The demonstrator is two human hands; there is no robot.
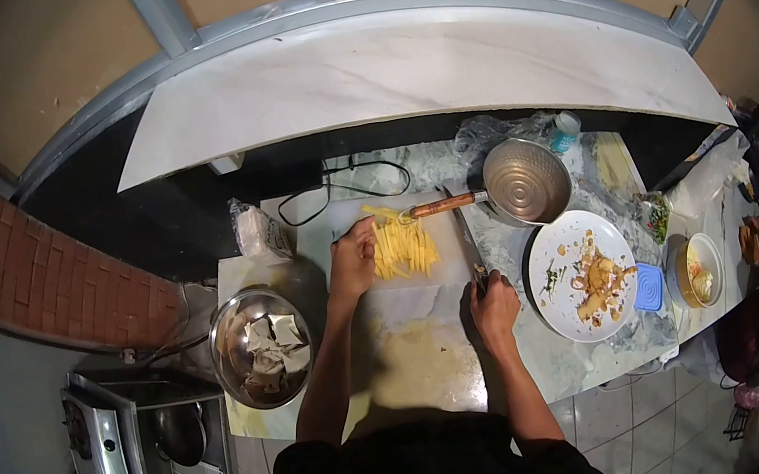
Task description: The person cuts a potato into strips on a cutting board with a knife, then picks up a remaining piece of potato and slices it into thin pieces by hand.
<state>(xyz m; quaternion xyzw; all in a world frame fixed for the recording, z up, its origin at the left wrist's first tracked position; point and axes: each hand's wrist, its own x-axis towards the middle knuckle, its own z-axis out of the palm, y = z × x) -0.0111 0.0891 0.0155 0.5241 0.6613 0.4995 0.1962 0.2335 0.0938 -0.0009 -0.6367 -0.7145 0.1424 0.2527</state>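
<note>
A pile of yellow cut strips [404, 245] lies on a white cutting board [404, 303]. At the pile's left edge is my left hand [355, 253], its fingers bent; whether they grip a strip is too small to tell. My right hand [495, 306] is closed round the handle of a knife [468, 240], whose blade points away from me along the board's right side. Beyond the blade, a saucepan [527, 180] stands with its wooden handle reaching left over the board, near the top of the pile.
A steel bowl [262, 347] with pale pieces sits at left, below a plastic bag [259, 231]. Right are a white plate [582, 276] of peelings, a blue square item [648, 287] and a food tub [700, 270]. A black cable [344, 189] lies behind. Another person's hand shows far right.
</note>
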